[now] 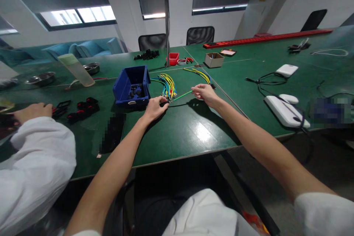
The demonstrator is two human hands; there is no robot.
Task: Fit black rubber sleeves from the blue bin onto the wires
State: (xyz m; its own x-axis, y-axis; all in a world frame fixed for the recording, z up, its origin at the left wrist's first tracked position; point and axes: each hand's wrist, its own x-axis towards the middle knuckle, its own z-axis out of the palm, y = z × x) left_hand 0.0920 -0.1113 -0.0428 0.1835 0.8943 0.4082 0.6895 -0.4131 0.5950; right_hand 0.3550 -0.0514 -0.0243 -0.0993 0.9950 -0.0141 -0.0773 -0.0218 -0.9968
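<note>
My left hand (pixel 155 105) is closed in a pinch on one end of a green-yellow wire (pixel 183 96), just in front of a blue bin (pixel 132 86). My right hand (pixel 204 93) is closed on the other end of the same wire, which stretches straight between the two hands above the green table (pixel 182 129). A curved bundle of yellow, green and blue wires (pixel 168 84) lies right behind my left hand. A second bundle of yellow wires (pixel 199 74) lies behind my right hand.
The blue bin holds small dark parts. A co-worker's white sleeve (pixel 33 162) and hand (pixel 33 111) rest at the left by black and red parts (pixel 83 107). White devices (pixel 283 110) with cables sit at the right; a cardboard box (pixel 214 59) and red tray (pixel 173 58) stand farther back.
</note>
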